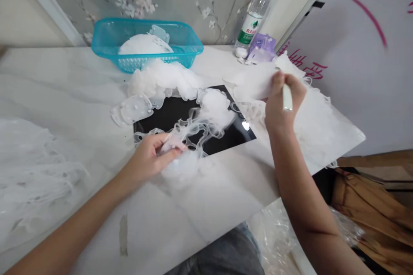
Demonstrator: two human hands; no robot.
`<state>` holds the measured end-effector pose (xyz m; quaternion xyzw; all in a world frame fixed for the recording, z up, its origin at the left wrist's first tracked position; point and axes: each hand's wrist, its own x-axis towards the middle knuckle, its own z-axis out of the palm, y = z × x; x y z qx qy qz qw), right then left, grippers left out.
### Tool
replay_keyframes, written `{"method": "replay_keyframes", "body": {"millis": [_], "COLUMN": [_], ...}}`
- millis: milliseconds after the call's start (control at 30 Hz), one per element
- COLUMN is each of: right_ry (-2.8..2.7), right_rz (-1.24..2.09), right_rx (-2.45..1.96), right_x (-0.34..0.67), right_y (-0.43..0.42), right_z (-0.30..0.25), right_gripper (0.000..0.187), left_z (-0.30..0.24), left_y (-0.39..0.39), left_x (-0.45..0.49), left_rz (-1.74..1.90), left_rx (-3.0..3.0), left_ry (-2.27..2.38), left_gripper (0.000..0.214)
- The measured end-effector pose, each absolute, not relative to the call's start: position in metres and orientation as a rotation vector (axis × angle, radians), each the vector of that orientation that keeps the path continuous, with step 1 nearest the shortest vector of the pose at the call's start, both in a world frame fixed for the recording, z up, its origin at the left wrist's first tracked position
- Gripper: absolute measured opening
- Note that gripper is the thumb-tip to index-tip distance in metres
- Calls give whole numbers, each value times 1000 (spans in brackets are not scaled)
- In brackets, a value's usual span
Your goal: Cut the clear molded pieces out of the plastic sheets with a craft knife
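Observation:
My left hand pinches a piece of ruffled white tulle lying at the near edge of a black mat on the white table. My right hand is raised over the table's right side, fingers closed round a thin white tool, next to a flat pile of white fabric. More tulle puffs and clear plastic cards with white beads lie behind the mat.
A teal plastic basket with white material stands at the back. A water bottle and a purple packet stand at the back right. White netting covers the table's left. Brown items lie below on the right.

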<state>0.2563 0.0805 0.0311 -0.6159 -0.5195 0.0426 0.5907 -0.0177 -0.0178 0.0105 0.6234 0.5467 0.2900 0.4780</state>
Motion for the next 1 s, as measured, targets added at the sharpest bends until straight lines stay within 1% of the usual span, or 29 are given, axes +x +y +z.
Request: {"method": "replay_keyframes", "body": {"millis": [67, 133, 167, 233, 267, 333, 400, 500, 567, 600, 633, 700, 767, 800, 867, 933, 1000], "right_ry": [-1024, -953, -1053, -1432, -1698, -2003, -2124, -2129, -2193, -2252, -2297, -2241, -1982, -1826, -1592, -1531, -1567], "right_rz": [79, -29, -63, -60, -12, 71, 93, 157, 351, 447, 512, 605, 712, 785, 914, 964, 933], "right_rx": [-1373, -1353, -1392, -1509, -1563, -1549, -1414, -1060, -849, -788, -771, -834, -956, -1005, -1069, -1100, -1096], "right_x": [269, 273, 271, 261, 255, 240, 225, 204, 190, 184, 180, 175, 177, 179, 183, 184, 182], "right_y": [85, 85, 84, 81, 80, 77, 71, 53, 36, 29, 23, 18, 22, 26, 35, 40, 40], "right_z": [32, 31, 29, 23, 20, 13, 9, 15, 20, 22, 24, 22, 19, 17, 13, 10, 7], "right_gripper": [26, 25, 26, 28, 25, 15, 16, 24, 32, 38, 38, 28, 17, 15, 17, 19, 18], "left_z": [9, 6, 5, 2, 2, 2, 5, 10, 12, 12, 12, 11, 10, 10, 11, 13, 15], "left_y": [-19, -20, -20, -20, -20, -19, -19, -21, -22, -22, -22, -21, -19, -18, -16, -14, -14], "left_x": [-20, -22, -23, -24, -24, -23, -20, -16, -13, -12, -11, -10, -9, -9, -9, -11, -14], "left_rz": [688, 693, 715, 795, 842, 900, 897, 871, 892, 907, 922, 951, 973, 971, 881, 701, 590], "left_rx": [1548, 1538, 1518, 1474, 1460, 1441, 1427, 1368, 1308, 1284, 1271, 1254, 1231, 1218, 1207, 1244, 1278], "left_ry": [1341, 1318, 1307, 1303, 1304, 1294, 1263, 1341, 1457, 1508, 1547, 1593, 1606, 1587, 1496, 1372, 1329], "left_gripper": [19, 18, 17, 16, 15, 6, 9, 17, 25, 28, 31, 35, 36, 38, 40, 37, 39]}}
